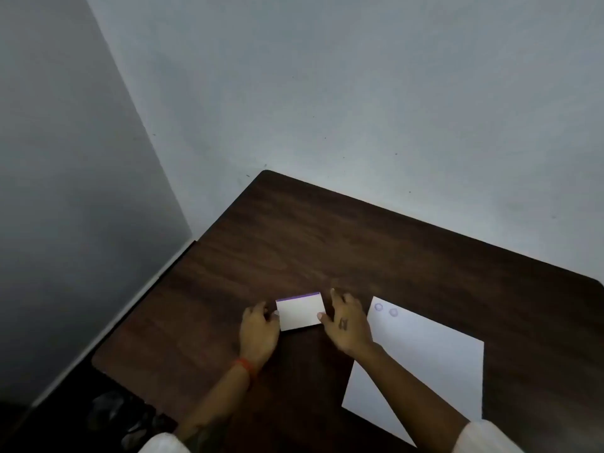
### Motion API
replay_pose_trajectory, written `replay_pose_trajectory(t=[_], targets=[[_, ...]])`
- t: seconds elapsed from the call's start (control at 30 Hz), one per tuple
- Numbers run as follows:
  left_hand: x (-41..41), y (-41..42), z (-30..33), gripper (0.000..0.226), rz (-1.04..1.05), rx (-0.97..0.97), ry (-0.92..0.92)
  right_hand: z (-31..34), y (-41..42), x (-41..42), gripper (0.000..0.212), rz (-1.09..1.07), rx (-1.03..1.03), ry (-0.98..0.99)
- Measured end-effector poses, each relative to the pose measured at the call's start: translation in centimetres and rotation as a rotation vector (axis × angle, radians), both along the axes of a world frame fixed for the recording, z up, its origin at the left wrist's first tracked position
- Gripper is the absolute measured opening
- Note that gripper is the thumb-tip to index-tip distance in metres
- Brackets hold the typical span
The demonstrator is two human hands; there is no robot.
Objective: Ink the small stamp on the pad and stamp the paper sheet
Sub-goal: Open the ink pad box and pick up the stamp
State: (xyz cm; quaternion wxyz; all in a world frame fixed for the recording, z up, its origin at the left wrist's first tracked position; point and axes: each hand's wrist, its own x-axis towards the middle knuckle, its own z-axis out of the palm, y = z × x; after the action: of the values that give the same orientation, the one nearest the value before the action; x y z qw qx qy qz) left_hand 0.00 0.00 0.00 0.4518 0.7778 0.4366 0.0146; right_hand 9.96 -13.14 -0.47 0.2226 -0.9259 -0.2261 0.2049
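Observation:
The ink pad, a flat white case with a purple strip along its far edge, lies closed on the dark wooden table. My left hand has its fingers curled against the pad's left edge. My right hand holds the right edge, thumb on the near corner and fingers stretched along the side. The white paper sheet lies to the right, partly under my right forearm. It carries two round purple stamp marks at its far left corner. The small stamp is not in view.
The table stands in a corner, with grey walls behind and to the left. Its left edge runs close to the left wall. Dark objects lie on the floor at the lower left.

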Motion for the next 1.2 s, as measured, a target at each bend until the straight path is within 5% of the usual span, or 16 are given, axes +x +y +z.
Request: replay_pose_trajectory(t=[0.2, 0.63, 1.2], targets=[[0.2, -0.5, -0.1, 0.042, -0.023, -0.162, -0.028, -0.2, 0.5, -0.3, 0.049, 0.017, 0.019, 0.044], [-1.1, 0.1, 1.9, 0.032, -0.018, 0.016, -0.114, 1.6, 2.4, -1.7, 0.047, -0.044, 0.147, -0.075], [-8.1, -0.7, -0.8, 0.028, -0.054, 0.134, 0.036, -1.0, 0.7, -8.6, 0.034, -0.043, 0.143, 0.141]])
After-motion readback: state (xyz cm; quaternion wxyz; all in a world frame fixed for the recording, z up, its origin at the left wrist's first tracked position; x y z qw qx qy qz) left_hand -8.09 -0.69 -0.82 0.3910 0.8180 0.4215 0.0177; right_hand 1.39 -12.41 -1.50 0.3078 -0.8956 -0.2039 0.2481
